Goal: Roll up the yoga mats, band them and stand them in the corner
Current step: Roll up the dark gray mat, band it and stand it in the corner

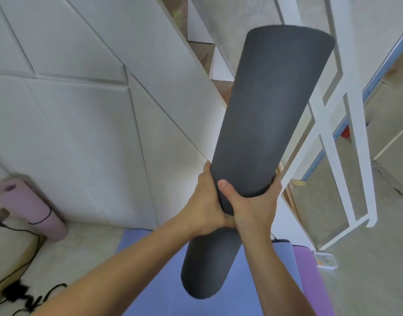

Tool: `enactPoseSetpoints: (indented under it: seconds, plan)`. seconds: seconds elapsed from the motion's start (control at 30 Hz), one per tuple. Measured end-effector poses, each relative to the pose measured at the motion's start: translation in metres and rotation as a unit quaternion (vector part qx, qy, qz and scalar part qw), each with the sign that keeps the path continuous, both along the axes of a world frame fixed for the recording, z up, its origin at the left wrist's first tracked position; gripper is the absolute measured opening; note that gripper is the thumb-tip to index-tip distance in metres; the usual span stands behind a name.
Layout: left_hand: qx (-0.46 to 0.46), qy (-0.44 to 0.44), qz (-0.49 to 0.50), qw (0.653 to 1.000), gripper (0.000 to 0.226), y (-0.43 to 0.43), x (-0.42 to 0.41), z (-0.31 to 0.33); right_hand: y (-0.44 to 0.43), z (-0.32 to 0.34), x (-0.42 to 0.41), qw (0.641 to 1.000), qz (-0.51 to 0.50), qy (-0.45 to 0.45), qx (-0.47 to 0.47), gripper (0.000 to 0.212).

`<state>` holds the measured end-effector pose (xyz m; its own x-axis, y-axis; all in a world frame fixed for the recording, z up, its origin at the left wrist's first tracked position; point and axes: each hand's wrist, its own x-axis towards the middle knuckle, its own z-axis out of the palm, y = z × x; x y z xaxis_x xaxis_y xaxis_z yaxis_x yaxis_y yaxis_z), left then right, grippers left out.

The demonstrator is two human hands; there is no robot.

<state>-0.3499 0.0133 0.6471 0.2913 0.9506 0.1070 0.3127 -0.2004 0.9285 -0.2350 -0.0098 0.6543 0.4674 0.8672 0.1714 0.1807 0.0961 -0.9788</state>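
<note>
1. Above the blue mat [150, 258] spread on the floor, you hold the rolled dark grey mat [271, 115] up off the ground, tilted so its far end leans up and to the right and its near end hangs low toward you.
2. Your left hand [207, 201] wraps the roll from the left, fingers curled behind it and palm pressed to its side.
3. Your right hand [253, 206] clamps it from the right, thumb laid across the near face and fingers hooked round the far side. Both hands grip the same short stretch, touching each other.
4. No band shows on the grey roll; it may sit under your hands, but the view does not settle that. Check before you set it down, or the roll will likely loosen.
5. The pink mat [29, 208] is already rolled, carries a thin black band [42, 218] and leans at the white panelled wall [81, 99] at the far left. Judging by that, the corner is there.
6. To do this step well, keep the squeeze firm, carry the roll left, and lower the near end to the floor first.
7. Mind the black cable [18, 231] on the floor near the pink mat.
8. A purple mat [310, 270] lies at the right, beside the blue one, still to be rolled.
</note>
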Motion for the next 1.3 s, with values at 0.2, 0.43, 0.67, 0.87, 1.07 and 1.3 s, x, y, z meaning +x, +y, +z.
enactPoseSetpoints:
  seconds: [0.2, 0.43, 0.67, 0.87, 1.07, 1.3]
  plan:
    - [-0.033, -0.035, -0.035, 0.998, 0.123, 0.014, -0.032, 0.017, -0.001, 0.025, 0.03, 0.987, 0.154, 0.022, 0.029, 0.101]
    - [-0.12, -0.017, -0.185, 0.975, 0.109, 0.029, -0.055, 0.023, 0.019, 0.011, 0.046, 0.967, 0.227, 0.112, 0.002, 0.098]
    - [-0.051, -0.171, -0.042, 0.983, 0.111, 0.02, -0.052, 0.054, 0.0, -0.047, 0.014, 0.979, 0.182, 0.025, -0.086, 0.109]
    - [-0.072, -0.185, 0.011, 0.98, 0.1, 0.007, -0.068, 0.004, -0.004, -0.11, 0.003, 0.949, 0.238, -0.068, -0.195, 0.112]
    - [-0.174, -0.153, 0.065, 0.971, 0.118, 0.007, -0.101, -0.128, 0.014, -0.255, -0.014, 0.913, 0.294, -0.096, -0.266, 0.114]
    - [-0.241, -0.16, 0.177, 0.941, 0.073, 0.037, -0.148, -0.303, 0.049, -0.476, -0.058, 0.87, 0.349, -0.156, -0.312, 0.111]
